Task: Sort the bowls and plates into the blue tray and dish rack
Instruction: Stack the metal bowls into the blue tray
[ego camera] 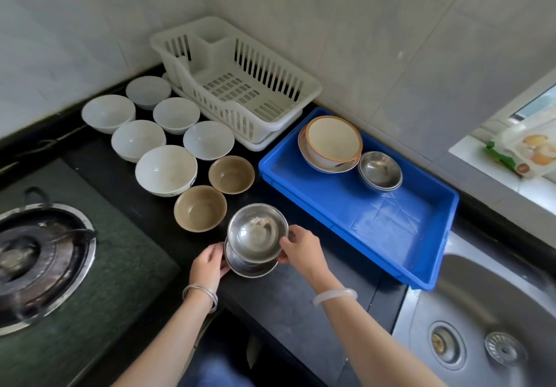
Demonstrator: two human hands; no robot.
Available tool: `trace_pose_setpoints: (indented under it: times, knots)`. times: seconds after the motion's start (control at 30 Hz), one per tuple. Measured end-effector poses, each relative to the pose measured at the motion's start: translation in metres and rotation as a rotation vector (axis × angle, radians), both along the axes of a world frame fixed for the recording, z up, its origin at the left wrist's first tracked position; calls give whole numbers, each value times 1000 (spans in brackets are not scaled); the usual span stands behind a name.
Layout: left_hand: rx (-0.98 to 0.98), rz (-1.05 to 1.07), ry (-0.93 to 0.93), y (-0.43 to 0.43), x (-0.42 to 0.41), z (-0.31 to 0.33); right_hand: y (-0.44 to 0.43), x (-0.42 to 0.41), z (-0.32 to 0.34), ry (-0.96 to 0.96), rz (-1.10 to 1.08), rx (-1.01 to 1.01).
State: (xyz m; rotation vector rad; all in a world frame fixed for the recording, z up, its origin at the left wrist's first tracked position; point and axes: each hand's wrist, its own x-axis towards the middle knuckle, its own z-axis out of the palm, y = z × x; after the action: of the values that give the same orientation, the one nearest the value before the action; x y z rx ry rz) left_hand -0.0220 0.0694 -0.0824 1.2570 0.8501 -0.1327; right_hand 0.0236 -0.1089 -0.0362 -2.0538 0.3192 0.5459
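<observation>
My right hand [302, 248] pinches the rim of a steel bowl [255, 233], tilted and lifted out of a second steel bowl [249, 269] on the black counter. My left hand [209, 263] holds the lower bowl's left edge. Behind them stand two brown bowls [200, 207] [231, 174] and several white bowls [165, 168]. The blue tray [391, 224] to the right holds an orange-rimmed bowl stack [331, 141] and stacked steel bowls [379, 170] in its far corner. The white dish rack [240, 86] at the back holds nothing.
A gas burner [39, 262] lies at the left. A steel sink [487, 320] with drain and strainer sits at the lower right, beside the tray. Tiled walls close the corner behind the rack. A food packet [523, 152] rests on the window sill.
</observation>
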Motion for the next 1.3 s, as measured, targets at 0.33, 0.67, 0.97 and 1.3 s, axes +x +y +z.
trace_pose_setpoints:
  times: [0.33, 0.67, 0.97, 1.3]
  knots:
    - [60, -83, -15, -1, 3, -3, -1, -11, -8, 64, 54, -102]
    - [41, -128, 39, 2, 13, -5, -5, -11, -15, 293, -52, 133]
    - [79, -215, -89, -12, 54, 22, -9, 2, 4, 42, -235, 183]
    - [-36, -497, -201, -77, 148, 71, -63, 44, 38, -102, -573, 212]
